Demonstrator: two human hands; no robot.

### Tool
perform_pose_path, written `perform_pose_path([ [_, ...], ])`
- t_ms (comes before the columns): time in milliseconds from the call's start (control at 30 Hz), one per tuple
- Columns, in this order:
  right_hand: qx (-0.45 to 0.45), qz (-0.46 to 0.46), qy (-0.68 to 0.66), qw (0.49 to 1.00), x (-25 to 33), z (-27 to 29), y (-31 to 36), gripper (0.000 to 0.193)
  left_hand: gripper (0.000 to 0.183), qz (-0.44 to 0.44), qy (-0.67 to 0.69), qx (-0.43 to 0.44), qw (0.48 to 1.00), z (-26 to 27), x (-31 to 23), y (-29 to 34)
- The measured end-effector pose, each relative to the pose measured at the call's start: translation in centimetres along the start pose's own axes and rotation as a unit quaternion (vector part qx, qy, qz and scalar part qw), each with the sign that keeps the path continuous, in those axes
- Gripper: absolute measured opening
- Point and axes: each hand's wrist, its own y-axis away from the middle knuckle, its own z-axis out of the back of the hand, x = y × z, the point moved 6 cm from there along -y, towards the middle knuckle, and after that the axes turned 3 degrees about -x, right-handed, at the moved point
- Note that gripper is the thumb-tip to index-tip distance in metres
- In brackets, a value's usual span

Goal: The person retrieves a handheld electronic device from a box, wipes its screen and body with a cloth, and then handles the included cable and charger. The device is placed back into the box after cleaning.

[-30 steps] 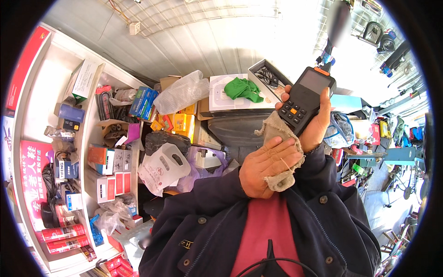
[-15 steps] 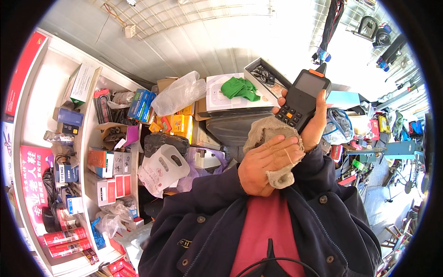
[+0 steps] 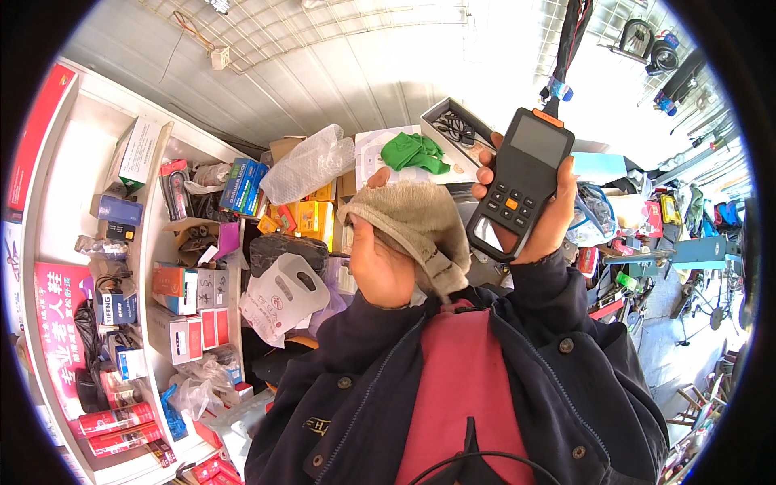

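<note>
My right hand (image 3: 554, 214) grips a black handheld device (image 3: 524, 174) with a grey screen, a keypad with one orange key and an orange top edge. Its screen and keys face me, and its fingers wrap round the sides. To the left of it, my left hand (image 3: 384, 267) holds a grey-brown cloth (image 3: 420, 226), pinched at its left edge. The cloth hangs folded over and partly covers the fingers. Between the cloth and the device there is a small gap.
Beyond my hands lie a green cloth (image 3: 414, 152), an open box with cables (image 3: 461, 129) and bubble wrap (image 3: 311, 166). A white plastic bag (image 3: 283, 299) sits left of my left arm. Shelves (image 3: 149, 267) of boxes line the left; a teal bench (image 3: 699, 252) stands at right.
My left hand has drawn the cloth away from the device's lower part, up and to the left. The device has tilted upright, its keypad now uncovered.
</note>
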Motion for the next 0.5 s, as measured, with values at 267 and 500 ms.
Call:
perform_pose_path([
  [267, -0.036, 0.051, 0.091, 0.994, -0.5, -0.2, 0.2, 0.085, 0.054, -0.082, -0.396, 0.271, 0.873, -2.0, 2.1, 3.0],
  [500, -0.041, -0.014, 0.076, 0.996, -0.7, 1.8, 0.3, 0.086, 0.086, -0.01, -0.176, 0.155, 0.972, -1.2, 0.7, 2.7],
])
